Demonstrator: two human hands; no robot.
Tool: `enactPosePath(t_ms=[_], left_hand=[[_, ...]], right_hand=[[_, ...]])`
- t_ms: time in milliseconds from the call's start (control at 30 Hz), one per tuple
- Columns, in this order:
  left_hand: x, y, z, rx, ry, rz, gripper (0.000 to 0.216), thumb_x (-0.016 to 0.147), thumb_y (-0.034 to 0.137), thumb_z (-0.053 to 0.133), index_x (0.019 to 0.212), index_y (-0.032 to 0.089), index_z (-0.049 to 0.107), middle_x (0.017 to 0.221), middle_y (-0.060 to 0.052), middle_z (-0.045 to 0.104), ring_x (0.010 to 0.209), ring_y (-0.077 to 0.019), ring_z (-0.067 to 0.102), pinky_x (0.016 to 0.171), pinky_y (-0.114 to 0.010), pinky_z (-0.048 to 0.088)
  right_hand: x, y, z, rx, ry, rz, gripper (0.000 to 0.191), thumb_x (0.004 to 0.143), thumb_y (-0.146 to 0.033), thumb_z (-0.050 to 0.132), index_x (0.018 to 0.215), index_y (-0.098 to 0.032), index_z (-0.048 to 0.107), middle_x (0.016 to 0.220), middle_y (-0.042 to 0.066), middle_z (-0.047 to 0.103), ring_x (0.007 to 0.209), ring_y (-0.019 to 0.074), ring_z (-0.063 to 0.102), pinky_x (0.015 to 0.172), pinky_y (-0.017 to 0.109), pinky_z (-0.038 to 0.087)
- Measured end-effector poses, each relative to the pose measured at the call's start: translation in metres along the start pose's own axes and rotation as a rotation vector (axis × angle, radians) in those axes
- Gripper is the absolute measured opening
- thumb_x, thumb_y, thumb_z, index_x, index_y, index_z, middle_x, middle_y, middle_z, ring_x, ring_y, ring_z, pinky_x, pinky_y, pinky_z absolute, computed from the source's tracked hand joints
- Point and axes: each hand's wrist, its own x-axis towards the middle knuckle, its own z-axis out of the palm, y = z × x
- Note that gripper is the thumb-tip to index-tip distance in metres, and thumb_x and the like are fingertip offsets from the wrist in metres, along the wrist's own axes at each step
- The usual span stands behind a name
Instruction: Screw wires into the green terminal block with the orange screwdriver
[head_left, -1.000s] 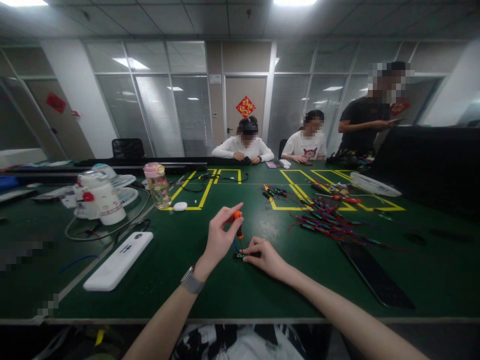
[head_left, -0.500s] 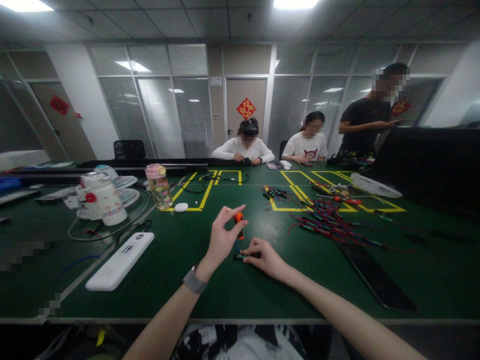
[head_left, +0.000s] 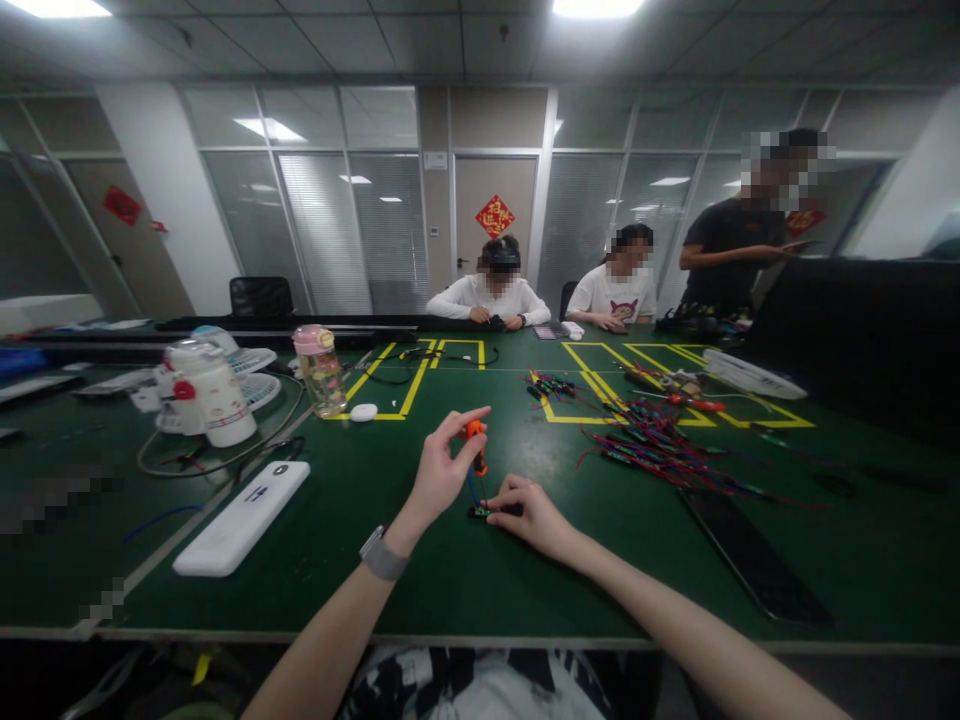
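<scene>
Nearest us, our right hand (head_left: pixel 536 515) pinches the right end of a small circuit board (head_left: pixel 478 512) on the green table (head_left: pixel 420 600), thumb and finger closed on it. Our left hand (head_left: pixel 441 460) is clamped on an orange-and-black screwdriver (head_left: pixel 480 462), held nearly upright above; its tip seems to meet the board, though it is too small to be sure. Were our pinch to loosen, the board could twist and the tip skid into our fingertips. Beyond, right, lies a wire heap (head_left: pixel 664 435); farthest, 3 people (head_left: pixel 491 300).
</scene>
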Motion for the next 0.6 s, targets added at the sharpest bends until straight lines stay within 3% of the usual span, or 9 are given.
enactPosePath(t_ms=[200, 300, 467, 600], left_hand=[[-0.0034, 0.0006, 0.0027, -0.062, -0.010, -0.045, 0.033, 0.095, 0.028, 0.047, 0.127, 0.022, 0.055, 0.105, -0.006, 0.064, 0.096, -0.0172, 0.061, 0.088, -0.031, 0.048], [-0.0038, -0.0002, 0.0042, -0.054, 0.003, -0.028, 0.029, 0.094, 0.030, 0.050, 0.120, 0.021, 0.059, 0.103, -0.006, 0.063, 0.093, -0.0174, 0.060, 0.086, -0.031, 0.048], [-0.0020, -0.0022, 0.0052, 0.056, 0.127, 0.047, 0.022, 0.086, 0.030, 0.064, 0.106, 0.022, 0.069, 0.090, -0.003, 0.054, 0.085, -0.0159, 0.055, 0.078, -0.027, 0.046], [-0.0004, -0.0001, 0.0030, 0.091, 0.110, 0.049, 0.024, 0.089, 0.025, 0.059, 0.111, 0.022, 0.068, 0.084, -0.001, 0.051, 0.077, -0.0142, 0.053, 0.072, -0.025, 0.046]], right_hand=[[-0.0003, -0.0013, -0.0007, 0.004, -0.007, 0.016, 0.016, 0.077, -0.017, 0.074, 0.092, -0.019, 0.079, 0.078, 0.002, 0.059, 0.073, 0.0157, 0.055, 0.066, 0.026, 0.041], [-0.0005, -0.0013, -0.0012, 0.006, -0.006, 0.004, 0.016, 0.077, -0.018, 0.074, 0.093, -0.020, 0.079, 0.078, 0.002, 0.059, 0.074, 0.0161, 0.055, 0.067, 0.026, 0.041], [-0.0002, -0.0010, -0.0008, 0.006, -0.001, 0.013, 0.017, 0.076, -0.017, 0.075, 0.092, -0.021, 0.079, 0.077, 0.002, 0.058, 0.073, 0.0160, 0.055, 0.066, 0.026, 0.041], [-0.0001, -0.0009, -0.0001, 0.014, 0.005, 0.011, 0.016, 0.076, -0.016, 0.074, 0.091, -0.021, 0.079, 0.077, 0.002, 0.058, 0.073, 0.0158, 0.055, 0.067, 0.026, 0.041]])
